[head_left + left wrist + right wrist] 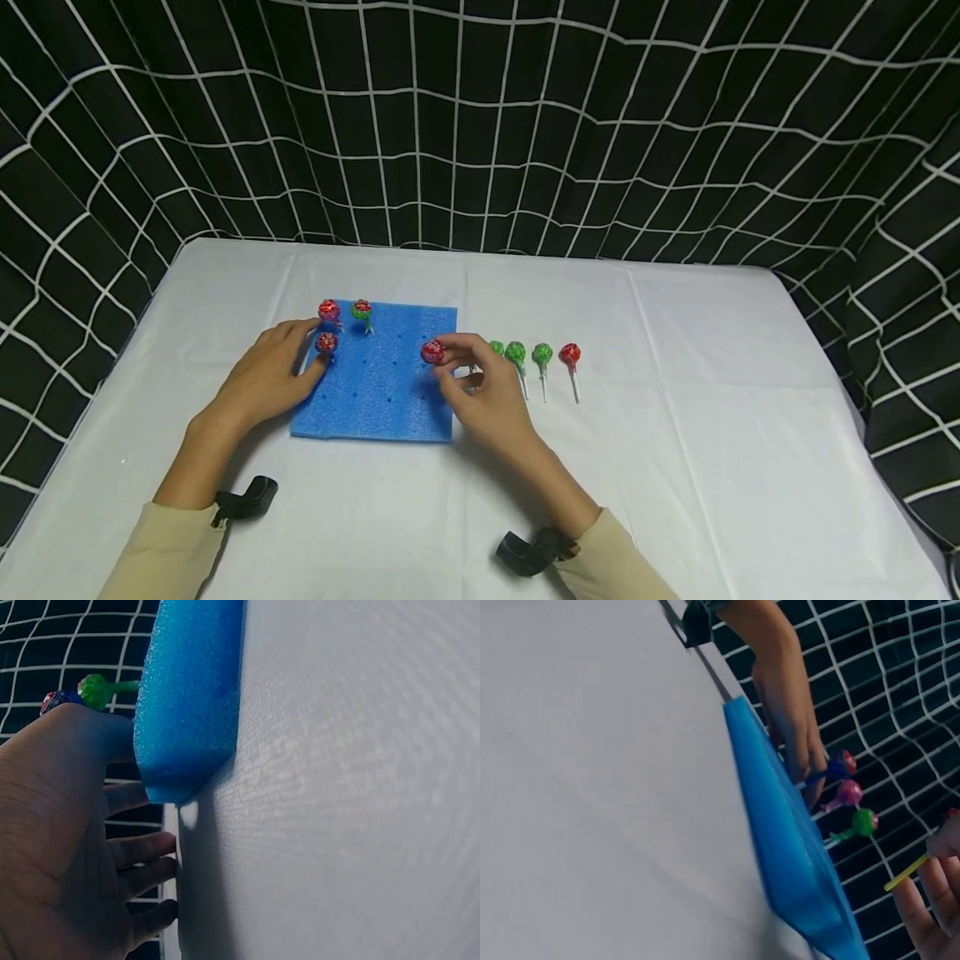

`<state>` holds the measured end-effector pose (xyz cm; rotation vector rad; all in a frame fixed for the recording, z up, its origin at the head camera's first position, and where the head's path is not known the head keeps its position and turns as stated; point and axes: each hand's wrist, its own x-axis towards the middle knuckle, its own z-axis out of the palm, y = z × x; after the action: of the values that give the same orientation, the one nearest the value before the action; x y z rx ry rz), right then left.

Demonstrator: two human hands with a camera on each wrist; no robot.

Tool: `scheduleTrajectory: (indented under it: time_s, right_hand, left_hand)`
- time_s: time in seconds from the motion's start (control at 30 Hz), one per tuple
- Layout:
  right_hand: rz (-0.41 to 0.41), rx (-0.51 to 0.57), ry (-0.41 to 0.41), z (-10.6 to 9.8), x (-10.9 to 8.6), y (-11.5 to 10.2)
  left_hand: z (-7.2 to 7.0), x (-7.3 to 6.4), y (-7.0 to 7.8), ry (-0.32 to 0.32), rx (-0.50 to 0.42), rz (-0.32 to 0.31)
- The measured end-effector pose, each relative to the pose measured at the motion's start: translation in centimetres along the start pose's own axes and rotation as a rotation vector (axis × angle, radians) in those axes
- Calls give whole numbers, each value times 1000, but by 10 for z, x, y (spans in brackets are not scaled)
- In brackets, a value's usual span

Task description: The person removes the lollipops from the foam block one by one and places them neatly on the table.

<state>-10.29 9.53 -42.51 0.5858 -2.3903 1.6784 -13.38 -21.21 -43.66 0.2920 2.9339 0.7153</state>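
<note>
My right hand (483, 392) pinches a red-purple lollipop (432, 352) above the right side of a blue foam block (397, 417). In the right wrist view, its yellow stick (906, 874) points out below the fingers. My left hand (266, 371) rests at the block's left edge, fingers extended and the thumb by a blue-and-red lollipop (326, 342). That lollipop stands in the foam. Behind it stand a pink-red lollipop (328, 310) and a green-and-red lollipop (362, 311).
Right of the block, several lollipops lie in a row on the white-covered table (712, 417), among them a green one (542, 354) and a red one (571, 355). Small holes dot the foam. A black curtain with white grid lines (480, 125) surrounds the table's back and sides.
</note>
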Motion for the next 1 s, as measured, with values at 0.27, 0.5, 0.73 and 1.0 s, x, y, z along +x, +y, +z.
scheduleTrajectory:
  time_s: [0.27,0.5,0.73,1.0]
  right_hand:
    - [44,-8,59,-25,3,2]
    - [100,-35,106,-43,1,5]
    - [122,-45,137,-57,-3,12]
    - [121,-37,195,-74,-7,25]
  left_hand:
    - [1,-1,0,0,-6,-6]
    - [-3,-4,-1,0,0,-20]
    - [-1,-2,0,-6,3,-15]
    - [0,0,0,-15,6,-2]
